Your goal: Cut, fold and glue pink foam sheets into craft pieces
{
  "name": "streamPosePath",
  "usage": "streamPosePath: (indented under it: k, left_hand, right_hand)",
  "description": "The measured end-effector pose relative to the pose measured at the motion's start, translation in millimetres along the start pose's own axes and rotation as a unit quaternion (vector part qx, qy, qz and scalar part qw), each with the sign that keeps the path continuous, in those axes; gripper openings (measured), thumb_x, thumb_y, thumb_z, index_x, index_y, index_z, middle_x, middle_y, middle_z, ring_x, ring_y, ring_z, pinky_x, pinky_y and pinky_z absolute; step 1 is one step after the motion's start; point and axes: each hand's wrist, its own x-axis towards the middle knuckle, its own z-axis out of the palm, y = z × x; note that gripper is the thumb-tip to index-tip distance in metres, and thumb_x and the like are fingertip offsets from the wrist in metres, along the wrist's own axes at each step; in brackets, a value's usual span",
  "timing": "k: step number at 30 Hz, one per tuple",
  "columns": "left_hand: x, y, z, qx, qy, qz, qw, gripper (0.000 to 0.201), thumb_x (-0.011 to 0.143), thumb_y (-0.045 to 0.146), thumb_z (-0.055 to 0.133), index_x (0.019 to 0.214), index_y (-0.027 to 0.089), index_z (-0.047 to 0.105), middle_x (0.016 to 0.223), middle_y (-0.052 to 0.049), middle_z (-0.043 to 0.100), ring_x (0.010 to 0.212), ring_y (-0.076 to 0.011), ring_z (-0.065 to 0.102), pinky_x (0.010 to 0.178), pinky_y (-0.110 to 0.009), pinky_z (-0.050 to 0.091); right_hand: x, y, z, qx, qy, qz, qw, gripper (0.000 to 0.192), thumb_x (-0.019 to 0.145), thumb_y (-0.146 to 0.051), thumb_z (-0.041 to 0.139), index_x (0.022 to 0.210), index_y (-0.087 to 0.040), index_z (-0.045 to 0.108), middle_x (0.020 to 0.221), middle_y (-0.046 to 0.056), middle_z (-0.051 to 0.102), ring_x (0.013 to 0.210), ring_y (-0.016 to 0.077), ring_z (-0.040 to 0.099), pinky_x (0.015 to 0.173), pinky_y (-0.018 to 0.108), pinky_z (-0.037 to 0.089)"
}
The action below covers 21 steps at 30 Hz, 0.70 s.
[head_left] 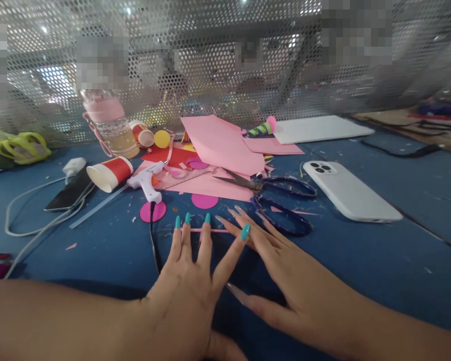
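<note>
My left hand [193, 276] rests palm down on the blue table, its fingers spread and its nails turquoise. Under its fingertips runs a thin pink paper strip [218, 231], which reaches across to my right hand [283, 268]. That hand also lies with stretched fingers, long clear nails pointing forward, its fingertips at the strip's right end. Just beyond it are open scissors [261, 188] with blue wrapped handles. A white glue gun [149, 181] lies ahead of my left hand, its black cord running down beside that hand. Two magenta paper circles [205, 200] [153, 211] lie nearby.
Pink paper sheets [221, 143] pile up in the middle. A red-and-white paper cup [110, 173], a black phone [69, 190] with cable and a pink-lidded bottle [110, 125] stand or lie left. A white phone [351, 193] lies right. Perforated metal [210, 65] closes the back.
</note>
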Motion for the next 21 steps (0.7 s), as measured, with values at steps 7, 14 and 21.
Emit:
streamPosePath:
  k: [7,14,21]
  left_hand:
    - [-3.4,2.0,-2.5,0.007,-0.032,-0.012,0.999,0.098,0.059,0.073,0.043,0.137,0.021,0.014,0.14,-0.023,0.018,0.12,-0.0486,0.024,0.09,-0.066,0.012]
    - [-7.4,1.2,-2.6,0.001,-0.031,0.011,0.999,0.103,0.055,0.076,0.043,0.136,0.024,0.009,0.141,-0.022,0.015,0.119,-0.0509,0.023,0.088,-0.068,0.014]
    - [-3.9,4.2,0.6,0.043,-0.027,-0.011,0.999,0.074,0.077,0.045,0.047,0.135,0.031,0.005,0.139,-0.018,0.023,0.118,-0.0468,0.031,0.086,-0.068,0.02]
  right_hand:
    - [-1.2,-0.1,2.2,-0.009,0.015,-0.015,1.0,0.076,0.079,-0.049,0.042,0.136,-0.006,0.019,0.139,0.018,0.025,0.128,0.0279,0.019,0.101,0.049,0.025]
    - [-2.8,-3.2,-0.3,-0.029,0.015,-0.027,0.999,0.074,0.079,-0.05,0.04,0.134,-0.004,0.022,0.138,0.017,0.027,0.129,0.0265,0.018,0.101,0.049,0.025]
    - [-3.1,-4.6,2.2,-0.044,0.035,-0.053,0.997,0.071,0.081,-0.047,0.04,0.135,-0.005,0.02,0.138,0.017,0.026,0.128,0.0264,0.02,0.101,0.049,0.024]
